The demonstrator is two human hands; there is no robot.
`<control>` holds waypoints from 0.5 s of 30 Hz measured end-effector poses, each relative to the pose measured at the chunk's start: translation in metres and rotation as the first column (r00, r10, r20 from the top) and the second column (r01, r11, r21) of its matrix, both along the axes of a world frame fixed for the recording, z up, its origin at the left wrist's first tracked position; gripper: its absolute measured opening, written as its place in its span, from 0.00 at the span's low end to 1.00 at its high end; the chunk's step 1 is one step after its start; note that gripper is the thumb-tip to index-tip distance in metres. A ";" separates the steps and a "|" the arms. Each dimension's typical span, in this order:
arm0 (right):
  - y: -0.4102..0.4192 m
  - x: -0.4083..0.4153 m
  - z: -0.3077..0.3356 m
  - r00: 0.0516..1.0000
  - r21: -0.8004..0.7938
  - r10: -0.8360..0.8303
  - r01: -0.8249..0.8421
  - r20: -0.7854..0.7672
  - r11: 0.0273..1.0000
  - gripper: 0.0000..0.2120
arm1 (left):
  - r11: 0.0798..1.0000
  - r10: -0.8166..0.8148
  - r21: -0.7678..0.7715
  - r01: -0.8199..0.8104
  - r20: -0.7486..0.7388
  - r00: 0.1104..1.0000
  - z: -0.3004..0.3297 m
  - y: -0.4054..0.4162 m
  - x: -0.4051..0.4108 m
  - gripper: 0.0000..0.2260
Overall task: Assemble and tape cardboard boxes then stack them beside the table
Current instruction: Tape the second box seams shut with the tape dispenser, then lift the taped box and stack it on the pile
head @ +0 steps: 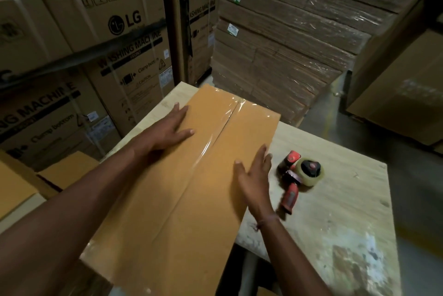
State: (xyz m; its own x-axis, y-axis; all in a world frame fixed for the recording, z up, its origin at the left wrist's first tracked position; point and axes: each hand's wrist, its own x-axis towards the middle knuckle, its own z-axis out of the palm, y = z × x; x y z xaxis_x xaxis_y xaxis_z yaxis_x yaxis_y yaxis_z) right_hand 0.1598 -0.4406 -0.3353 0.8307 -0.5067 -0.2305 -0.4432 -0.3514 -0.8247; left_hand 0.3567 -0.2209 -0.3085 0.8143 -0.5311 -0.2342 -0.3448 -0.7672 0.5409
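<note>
Both hands flat on the taped box [182, 175].
Left hand [167, 129] and right hand [254, 175] rest with straight fingers either side of the seam (tape gun [297, 175] just beyond the right fingertips).

A: Where does the cardboard box [191, 187] lie?
B: On the table [335, 211], running from near to far along its left part.
A: And the hands?
B: Left hand [167, 127] flat on the box's far left; right hand [254, 175] at its right edge.
A: The tape dispenser [298, 175]?
B: On the table, just right of that hand.
A: Behind?
B: Washing-machine cartons [107, 31] far left, wrapped flat cardboard [287, 43] far right.
</note>
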 end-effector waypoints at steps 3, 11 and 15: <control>0.012 0.003 0.009 0.999 -0.128 -0.043 0.042 -0.008 0.991 0.41 | 0.997 0.039 -0.062 -0.044 -0.083 0.996 -0.003 0.025 -0.015 0.41; 0.029 -0.016 0.027 0.978 0.028 -0.186 0.189 -0.094 0.982 0.45 | 0.937 0.115 -0.250 -0.243 -0.434 0.893 0.002 0.054 -0.042 0.47; 0.041 -0.029 0.024 0.974 0.096 -0.206 0.215 -0.097 0.972 0.46 | 0.912 0.097 -0.303 -0.275 -0.492 0.865 0.008 0.061 -0.051 0.48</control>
State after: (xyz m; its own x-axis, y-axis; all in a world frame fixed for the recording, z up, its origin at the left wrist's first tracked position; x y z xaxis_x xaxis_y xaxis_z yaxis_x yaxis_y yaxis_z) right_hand 0.1304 -0.4000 -0.3110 0.6829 -0.6371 -0.3573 -0.5684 -0.1563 -0.8077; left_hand 0.3058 -0.1602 -0.3005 0.7523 -0.4985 -0.4308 0.1397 -0.5184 0.8437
